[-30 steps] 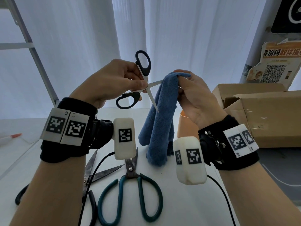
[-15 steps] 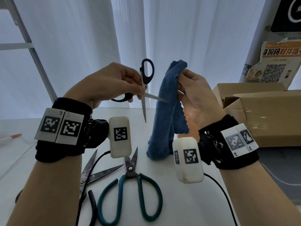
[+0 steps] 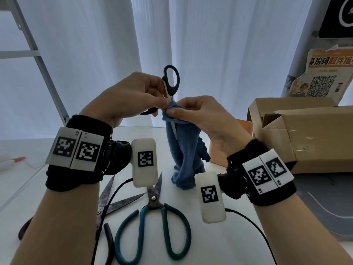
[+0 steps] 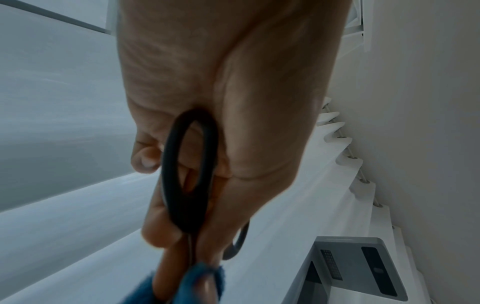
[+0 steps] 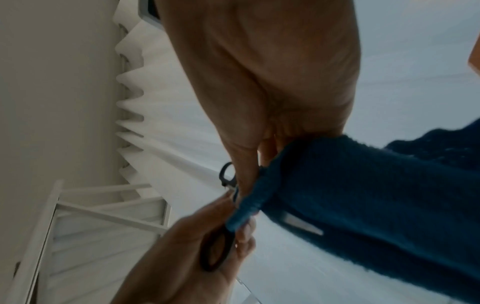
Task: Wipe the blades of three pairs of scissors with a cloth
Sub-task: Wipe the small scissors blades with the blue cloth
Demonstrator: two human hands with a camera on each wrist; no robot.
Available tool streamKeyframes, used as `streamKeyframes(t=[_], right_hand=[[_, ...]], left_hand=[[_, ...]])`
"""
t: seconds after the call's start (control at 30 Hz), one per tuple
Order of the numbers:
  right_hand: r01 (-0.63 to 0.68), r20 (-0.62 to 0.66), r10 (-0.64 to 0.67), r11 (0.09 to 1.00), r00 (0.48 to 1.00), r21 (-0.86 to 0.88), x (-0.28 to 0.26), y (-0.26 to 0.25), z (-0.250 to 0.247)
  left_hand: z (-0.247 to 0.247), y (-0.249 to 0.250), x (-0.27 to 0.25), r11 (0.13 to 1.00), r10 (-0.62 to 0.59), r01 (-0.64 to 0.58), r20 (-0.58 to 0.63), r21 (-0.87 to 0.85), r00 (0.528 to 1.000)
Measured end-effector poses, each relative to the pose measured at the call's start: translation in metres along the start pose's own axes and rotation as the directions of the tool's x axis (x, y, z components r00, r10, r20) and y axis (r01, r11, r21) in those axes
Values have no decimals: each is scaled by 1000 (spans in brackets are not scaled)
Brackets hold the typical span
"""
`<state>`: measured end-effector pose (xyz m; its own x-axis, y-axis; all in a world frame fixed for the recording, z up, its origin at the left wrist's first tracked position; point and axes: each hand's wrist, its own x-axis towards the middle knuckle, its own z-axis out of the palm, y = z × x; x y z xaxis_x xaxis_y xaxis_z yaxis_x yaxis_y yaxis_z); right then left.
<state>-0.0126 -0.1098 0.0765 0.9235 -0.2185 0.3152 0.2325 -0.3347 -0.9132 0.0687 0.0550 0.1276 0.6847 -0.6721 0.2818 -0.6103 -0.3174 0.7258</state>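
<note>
My left hand grips the black-handled scissors near the pivot, one handle ring up, blades pointing down. My right hand pinches the blue cloth around the top of a blade, whose lower part shows against the hanging cloth. In the left wrist view the black ring lies across my fingers, with the cloth at the bottom. The right wrist view shows the cloth wrapped on the blade. The green-handled scissors and the dark old scissors lie on the white table.
An open cardboard box stands at the right, with an orange container behind the cloth. A grey metal frame leans at the left before white curtains. A pen lies at the far left. Black cables run from both wrist units.
The scissors have turned upright with the blades down. My right hand came in to the left and folded the cloth around the blade beside my left fingers.
</note>
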Motion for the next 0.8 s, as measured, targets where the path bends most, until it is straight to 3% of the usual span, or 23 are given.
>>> streamKeyframes(t=[0.3,0.47,0.67,0.8], right_hand=[[-2,47,8,993,999,-116,0,-1,2],[4,-4,-4,993,1000,-115,-1,-1,2],[-23,66,32,991,997,-135,-1,-2,0],[-15,38,21,987,999,-158,-2,-2,0]], left_hand=[[-2,-2,-1,1000,-1,1,25,22,1000],[-3,1,-2,1000,9,-8,37,-9,999],[-4,-2,-3,1000,-11,11,31,1,999],[-3,0,-3,1000,-10,11,36,-10,999]])
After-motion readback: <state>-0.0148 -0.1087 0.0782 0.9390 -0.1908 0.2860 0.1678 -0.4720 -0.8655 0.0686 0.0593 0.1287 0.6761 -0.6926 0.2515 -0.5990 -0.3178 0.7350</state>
